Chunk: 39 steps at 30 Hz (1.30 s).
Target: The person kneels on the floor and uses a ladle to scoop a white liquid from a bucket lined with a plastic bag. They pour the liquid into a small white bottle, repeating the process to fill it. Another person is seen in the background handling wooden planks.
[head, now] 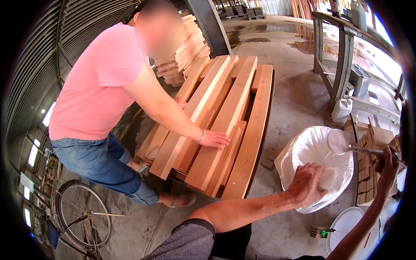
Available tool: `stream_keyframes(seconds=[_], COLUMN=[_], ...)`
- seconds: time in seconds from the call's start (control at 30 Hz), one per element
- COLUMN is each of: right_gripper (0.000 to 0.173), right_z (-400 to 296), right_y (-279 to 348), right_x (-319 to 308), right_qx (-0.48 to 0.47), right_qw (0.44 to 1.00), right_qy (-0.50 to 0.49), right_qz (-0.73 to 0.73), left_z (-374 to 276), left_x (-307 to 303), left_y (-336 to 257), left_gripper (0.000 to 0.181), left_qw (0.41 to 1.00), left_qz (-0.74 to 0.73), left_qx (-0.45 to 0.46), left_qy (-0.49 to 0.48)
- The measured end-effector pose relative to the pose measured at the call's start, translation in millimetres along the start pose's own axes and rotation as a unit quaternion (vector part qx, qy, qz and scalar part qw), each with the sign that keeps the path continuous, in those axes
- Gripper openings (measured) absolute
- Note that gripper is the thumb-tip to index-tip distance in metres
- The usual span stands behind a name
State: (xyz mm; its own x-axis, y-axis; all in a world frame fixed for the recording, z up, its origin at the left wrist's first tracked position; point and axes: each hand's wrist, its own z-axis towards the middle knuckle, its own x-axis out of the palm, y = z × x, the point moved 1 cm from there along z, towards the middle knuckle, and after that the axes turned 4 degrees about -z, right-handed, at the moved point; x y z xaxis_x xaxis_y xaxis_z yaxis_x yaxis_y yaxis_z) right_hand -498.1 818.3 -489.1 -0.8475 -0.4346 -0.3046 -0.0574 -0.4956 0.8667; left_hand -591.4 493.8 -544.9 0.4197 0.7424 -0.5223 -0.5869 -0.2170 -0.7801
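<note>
My left hand [307,185] is closed around a small whitish object [328,178], perhaps a plastic cup or bottle, and hangs over an open container with a white plastic liner [289,162]. At the right, my right hand [386,165] grips the stick-like handle of a translucent round scoop [338,141]. The scoop's bowl is above the far right part of the liner. A thin pale strand shows beneath it. What lies deep in the liner is hard to make out.
A co-worker in a pink shirt [100,84] leans over stacked wooden boards [208,130], a hand [214,139] on one board. Wood blocks [367,172], a white lid [344,227], a brush [318,232], a white jug [342,110] and a bicycle wheel [84,214] stand around.
</note>
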Motion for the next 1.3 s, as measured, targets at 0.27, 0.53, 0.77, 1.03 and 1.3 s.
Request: stream_keyframes(seconds=[0.27,0.53,0.77,1.03,1.3], right_gripper=[0.024,0.025,0.026,0.026,0.026], right_z=[3.5,0.6,-4.5,-3.1,0.7], right_y=[-5.3,0.6,9.7,4.8,-5.7], right_x=[-2.3,4.3,9.6,12.0,16.8], right_qx=[-0.004,-0.009,-0.025,-0.03,-0.03], right_qw=[1.0,1.0,0.999,0.998,0.999], right_qy=[0.008,-0.008,-0.006,-0.007,-0.013], right_qz=[-0.018,-0.027,-0.033,-0.059,-0.044], left_z=[5.1,7.8,8.6,9.8,11.2], left_x=[-7.7,-10.2,-9.3,-9.7,-11.8], left_y=[8.5,15.0,16.7,18.4,20.8], left_gripper=[0.073,0.073,0.073,0.074,0.076], left_qw=[1.0,1.0,1.0,1.0,1.0], left_qz=[0.007,0.009,0.008,0.005,0.006], left_qx=[-0.014,-0.015,-0.014,-0.02,-0.025], left_qy=[-0.009,-0.021,-0.021,-0.017,-0.004])
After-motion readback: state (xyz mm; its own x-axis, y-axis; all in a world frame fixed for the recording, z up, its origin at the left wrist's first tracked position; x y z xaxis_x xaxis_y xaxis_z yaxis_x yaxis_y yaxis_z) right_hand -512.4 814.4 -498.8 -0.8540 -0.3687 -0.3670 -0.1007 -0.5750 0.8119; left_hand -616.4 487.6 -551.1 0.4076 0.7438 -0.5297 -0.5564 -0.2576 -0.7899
